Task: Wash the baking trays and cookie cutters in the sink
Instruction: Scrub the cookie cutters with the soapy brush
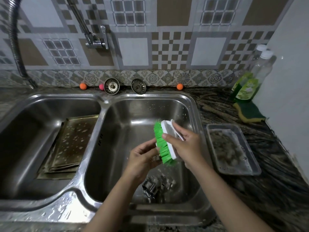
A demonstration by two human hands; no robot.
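Note:
My right hand grips a white scrubbing brush with green bristles over the right basin of a steel double sink. My left hand is curled against the bristles and seems to hold a small metal piece, mostly hidden by the fingers. Several metal cookie cutters lie on the right basin's floor below my hands. Wet baking trays lean stacked in the left basin.
A clear plastic tub of soapy water sits on the dark counter to the right. Behind it are a green-and-yellow sponge and dish-soap bottles. Two sink strainers and the tap stand at the back wall.

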